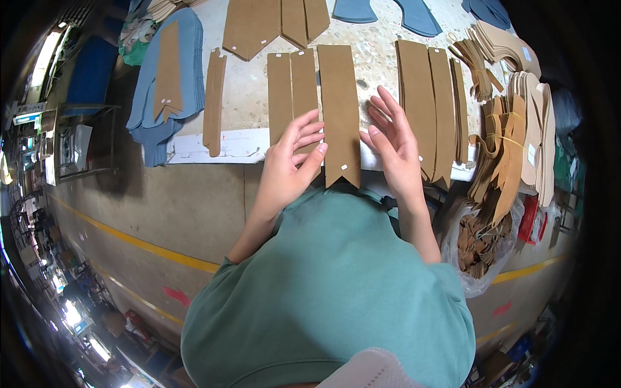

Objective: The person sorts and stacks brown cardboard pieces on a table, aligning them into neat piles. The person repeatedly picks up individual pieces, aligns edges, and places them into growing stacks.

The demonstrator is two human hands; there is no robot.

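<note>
Directly in front of me lies a brown strip-shaped piece (340, 107) with a notched near end and a small white sticker, perhaps the top of a stack. At its left edge is my left hand (292, 154), fingers stretched and apart, the thumb tip at the edge. My right hand (396, 143) is open beside the right edge, palm turned inward, gripping nothing. Two narrower brown pieces (279, 90) lie just left of the middle strip, partly covered by my left hand. Right of my right hand lie more brown stacks (414, 97) with pointed near ends.
Blue cut pieces (194, 84) and a slim brown strip (214, 103) lie on the table's left. Wide brown pieces (253, 26) lie at the far side. Tied brown bundles (508, 129) hang over the right edge, above a plastic bag of brown scraps (482, 249).
</note>
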